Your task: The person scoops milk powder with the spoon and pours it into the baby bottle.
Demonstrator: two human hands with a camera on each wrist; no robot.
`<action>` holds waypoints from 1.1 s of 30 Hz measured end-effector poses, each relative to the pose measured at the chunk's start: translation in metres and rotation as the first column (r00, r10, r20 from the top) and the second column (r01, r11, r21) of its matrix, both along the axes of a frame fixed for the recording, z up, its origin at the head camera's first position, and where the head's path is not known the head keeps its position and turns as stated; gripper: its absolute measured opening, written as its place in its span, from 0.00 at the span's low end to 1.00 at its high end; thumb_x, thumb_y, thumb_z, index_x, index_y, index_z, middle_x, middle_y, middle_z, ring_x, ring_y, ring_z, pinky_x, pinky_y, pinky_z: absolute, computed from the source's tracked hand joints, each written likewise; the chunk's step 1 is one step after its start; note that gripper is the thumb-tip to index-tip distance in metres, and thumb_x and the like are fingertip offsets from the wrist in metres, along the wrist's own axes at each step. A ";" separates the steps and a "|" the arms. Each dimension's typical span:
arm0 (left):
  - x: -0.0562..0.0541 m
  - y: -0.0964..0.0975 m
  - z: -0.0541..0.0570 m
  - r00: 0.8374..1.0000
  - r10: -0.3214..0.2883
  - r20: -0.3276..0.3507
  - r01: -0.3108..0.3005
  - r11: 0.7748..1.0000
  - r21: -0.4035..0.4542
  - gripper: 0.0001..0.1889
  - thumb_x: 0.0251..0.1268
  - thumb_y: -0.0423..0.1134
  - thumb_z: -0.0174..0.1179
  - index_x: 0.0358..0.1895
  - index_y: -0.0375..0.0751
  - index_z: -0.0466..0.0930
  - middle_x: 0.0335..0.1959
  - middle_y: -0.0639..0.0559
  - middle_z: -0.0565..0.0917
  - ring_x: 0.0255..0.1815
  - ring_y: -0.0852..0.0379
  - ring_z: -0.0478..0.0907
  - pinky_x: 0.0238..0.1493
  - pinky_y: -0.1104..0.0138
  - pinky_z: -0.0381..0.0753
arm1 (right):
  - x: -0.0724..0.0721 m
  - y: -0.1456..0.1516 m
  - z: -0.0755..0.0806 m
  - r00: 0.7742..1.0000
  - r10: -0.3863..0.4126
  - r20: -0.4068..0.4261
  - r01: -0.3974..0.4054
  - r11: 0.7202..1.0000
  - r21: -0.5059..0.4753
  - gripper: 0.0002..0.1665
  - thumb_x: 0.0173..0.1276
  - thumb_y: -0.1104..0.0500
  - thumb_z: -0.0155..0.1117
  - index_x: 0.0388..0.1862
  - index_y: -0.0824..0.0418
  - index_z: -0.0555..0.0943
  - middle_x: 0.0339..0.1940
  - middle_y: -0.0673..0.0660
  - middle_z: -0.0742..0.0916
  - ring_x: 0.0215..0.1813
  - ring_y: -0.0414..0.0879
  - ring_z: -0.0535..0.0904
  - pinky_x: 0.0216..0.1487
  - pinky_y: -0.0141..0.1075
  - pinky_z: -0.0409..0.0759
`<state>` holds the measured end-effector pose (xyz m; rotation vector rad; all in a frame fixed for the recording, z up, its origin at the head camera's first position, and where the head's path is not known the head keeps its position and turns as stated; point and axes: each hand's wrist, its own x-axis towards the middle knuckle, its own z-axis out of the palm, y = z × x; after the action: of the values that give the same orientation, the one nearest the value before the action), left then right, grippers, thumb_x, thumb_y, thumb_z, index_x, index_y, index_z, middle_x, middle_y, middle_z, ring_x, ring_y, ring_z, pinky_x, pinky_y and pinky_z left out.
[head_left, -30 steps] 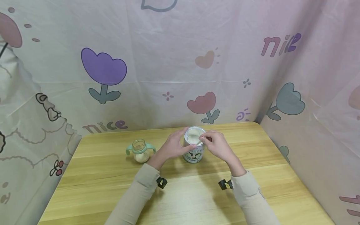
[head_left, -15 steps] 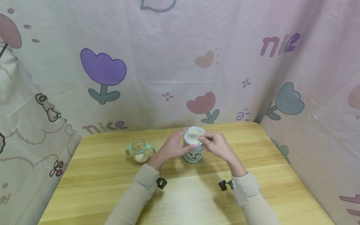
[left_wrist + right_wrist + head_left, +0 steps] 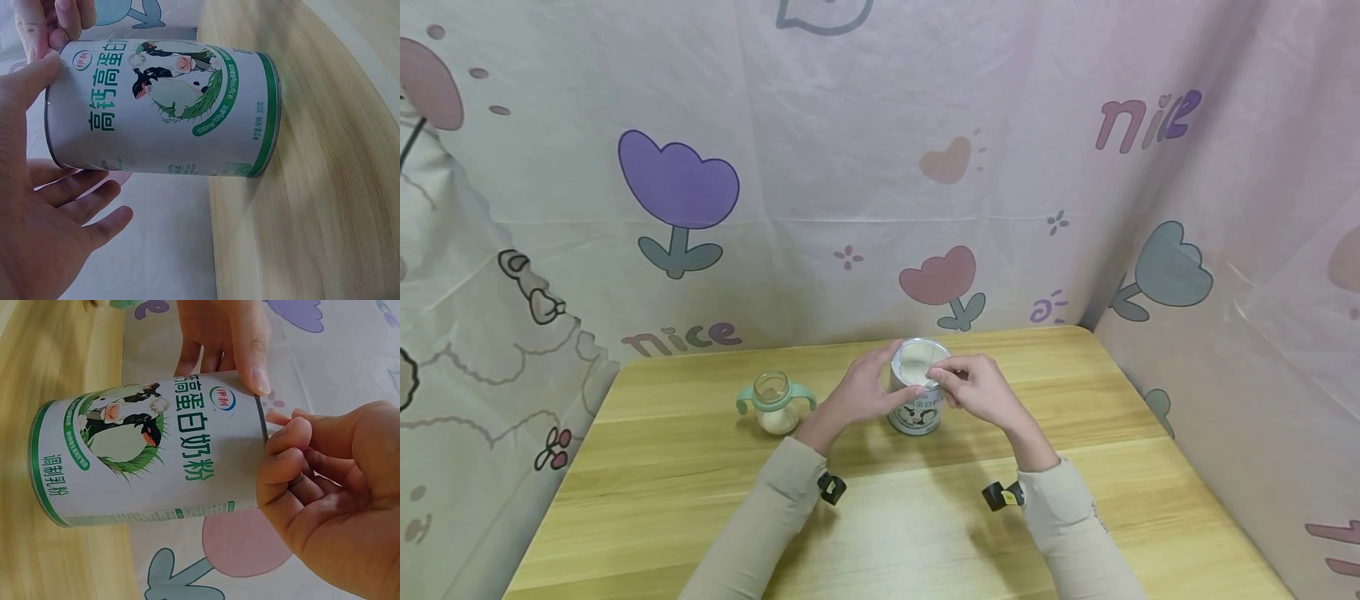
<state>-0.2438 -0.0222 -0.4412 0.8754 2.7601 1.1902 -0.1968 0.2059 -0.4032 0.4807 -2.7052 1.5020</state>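
Observation:
A white and green milk powder can [image 3: 917,414] stands upright on the table, with a cow picture on its front. Its top is uncovered, showing pale contents [image 3: 914,363]. My left hand [image 3: 867,390] grips the can near the rim, thumb in front; in the left wrist view [image 3: 56,206] its other fingers spread behind. At the rim's right side my right hand [image 3: 976,387] has its thumb and forefinger together, the other fingers curled. It pinches a small whitish thing, mostly hidden by the fingers; its kind is unclear. The right wrist view shows these fingertips [image 3: 294,434] against the rim.
Left of the can stands a baby bottle [image 3: 775,408] without a cap, with green handles and pale powder inside. The wooden table [image 3: 895,533] ends at a printed cloth [image 3: 820,167] behind and at the sides.
My right fingers have shifted slightly left and down at the can's rim. The left hand, can and bottle stay in place.

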 end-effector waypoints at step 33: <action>0.003 0.001 -0.001 1.000 0.019 0.013 -0.019 1.000 0.003 0.50 0.63 0.64 0.70 0.83 0.47 0.61 0.77 0.40 0.74 0.78 0.37 0.71 0.77 0.36 0.66 | -0.003 0.001 -0.002 0.940 -0.337 0.057 0.339 0.897 -0.284 0.16 0.78 0.59 0.65 0.50 0.73 0.88 0.27 0.64 0.89 0.20 0.40 0.81 0.24 0.31 0.83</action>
<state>-0.2412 -0.0211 -0.4424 0.8408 2.7633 1.1992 -0.2000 0.2072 -0.4054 -0.0081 -2.3475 1.7445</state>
